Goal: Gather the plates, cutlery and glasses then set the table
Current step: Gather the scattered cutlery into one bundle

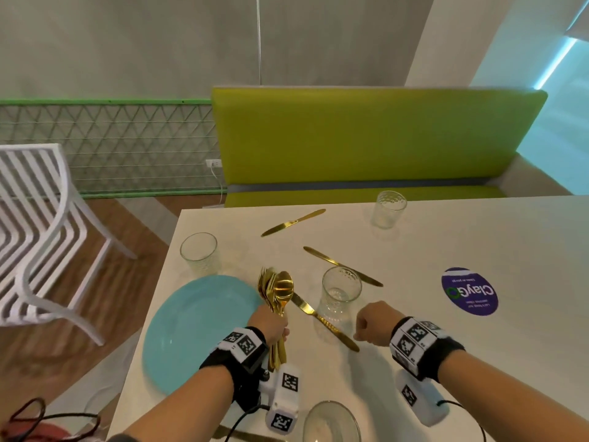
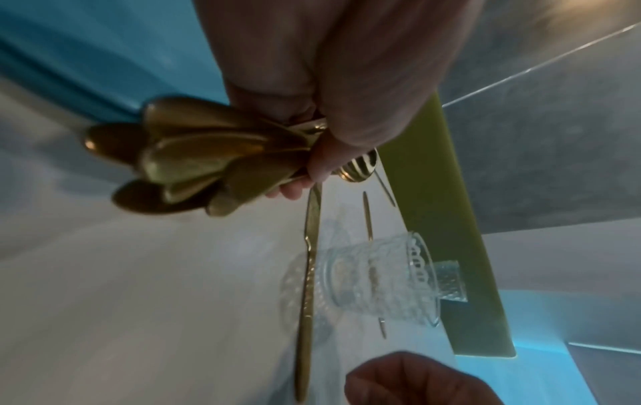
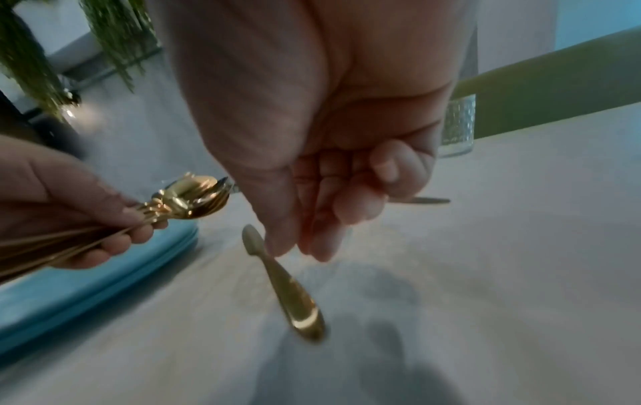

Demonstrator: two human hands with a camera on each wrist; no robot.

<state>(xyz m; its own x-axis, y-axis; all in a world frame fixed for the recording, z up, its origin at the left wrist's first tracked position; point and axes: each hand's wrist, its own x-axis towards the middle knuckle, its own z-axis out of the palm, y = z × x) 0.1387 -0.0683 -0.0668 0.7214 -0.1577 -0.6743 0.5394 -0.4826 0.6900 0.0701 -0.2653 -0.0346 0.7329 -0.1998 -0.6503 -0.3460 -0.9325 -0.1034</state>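
Note:
My left hand grips a bundle of gold spoons and forks by the handles, heads up, at the right edge of the light blue plate. The left wrist view shows the handles of that bundle fanning out of the hand. My right hand hovers with curled fingers, holding nothing, just above the handle of a gold knife that lies on the white table. In the right wrist view the thumb and fingertips point down beside this knife. A clear glass stands just beyond the knife.
Two more gold knives lie further back. Other glasses stand at the far left, far right and near edge. A purple round sticker is on the table. A green bench is behind, a white chair to the left.

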